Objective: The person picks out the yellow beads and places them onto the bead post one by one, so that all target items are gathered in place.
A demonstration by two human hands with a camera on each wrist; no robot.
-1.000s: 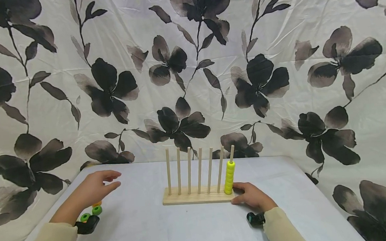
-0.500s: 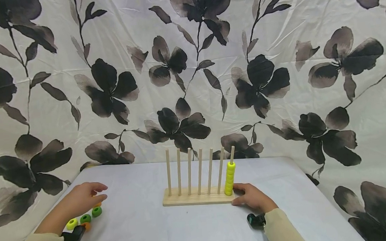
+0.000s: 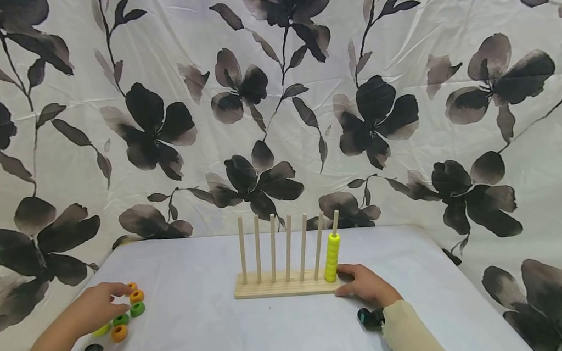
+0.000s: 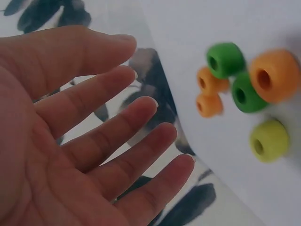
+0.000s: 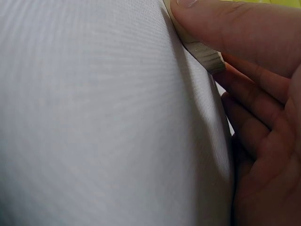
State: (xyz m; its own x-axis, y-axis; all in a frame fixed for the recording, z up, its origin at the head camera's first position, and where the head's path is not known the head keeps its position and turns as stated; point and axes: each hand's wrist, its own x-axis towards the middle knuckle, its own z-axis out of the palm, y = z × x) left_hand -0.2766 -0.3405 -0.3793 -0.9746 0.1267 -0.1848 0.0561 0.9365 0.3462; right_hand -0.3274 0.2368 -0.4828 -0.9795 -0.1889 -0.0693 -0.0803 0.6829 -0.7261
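Observation:
My left hand point(image 3: 93, 309) hovers at the table's left side, near several loose beads. Its fingers point(image 4: 127, 136) are extended and hold nothing in the left wrist view. Among the beads are a green one point(image 4: 225, 60), an orange one point(image 4: 275, 75) and a yellow one point(image 4: 269, 140), each with a hole. At the table's middle stands a wooden peg rack point(image 3: 285, 289) with a row of upright pegs. A stack of yellow beads point(image 3: 332, 257) fills most of its rightmost peg; the other pegs are bare. My right hand point(image 3: 366, 285) holds the base's right end, thumb in front, fingers behind.
White cloth point(image 3: 199, 336) covers the table. Behind it hangs a floral curtain point(image 3: 276, 115). The loose beads lie close to the table's left edge. Each wrist carries a small black camera, such as the one on the right wrist point(image 3: 370, 318).
My left hand has moved left and down toward the near left edge, uncovering more of the orange and green beads. The right hand and the peg rack stay in place.

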